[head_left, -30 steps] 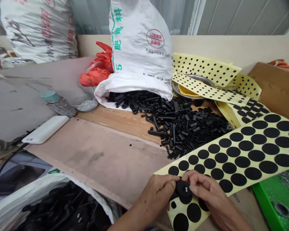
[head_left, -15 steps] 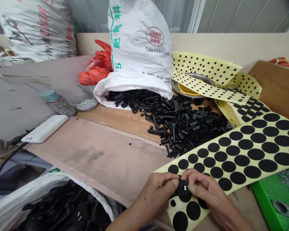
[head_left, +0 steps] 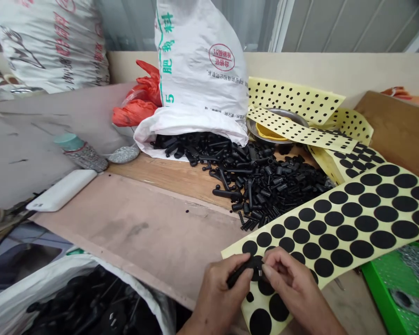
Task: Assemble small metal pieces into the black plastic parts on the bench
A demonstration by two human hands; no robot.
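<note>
My left hand (head_left: 218, 291) and my right hand (head_left: 291, 284) meet at the bottom of the view, both pinched on one small black plastic part (head_left: 246, 271) held between them. They hover over the near end of a yellow backing sheet (head_left: 349, 223) covered with large black round stickers. Just beyond the sheet lies a heap of black plastic parts (head_left: 261, 179) spilling from a white woven sack (head_left: 200, 74).
A green tray (head_left: 398, 288) with metal bits sits at the right. Yellow sheets with small black dots (head_left: 293, 100) cover a metal bowl at the back. A white power bank (head_left: 61, 190), a jar (head_left: 80, 151), a red bag (head_left: 139, 100) and a bag of black parts (head_left: 87, 302) lie left.
The black part has been turned in my fingers: its round face showed earlier, now it is seen more edge-on. Both hands shifted slightly left.
</note>
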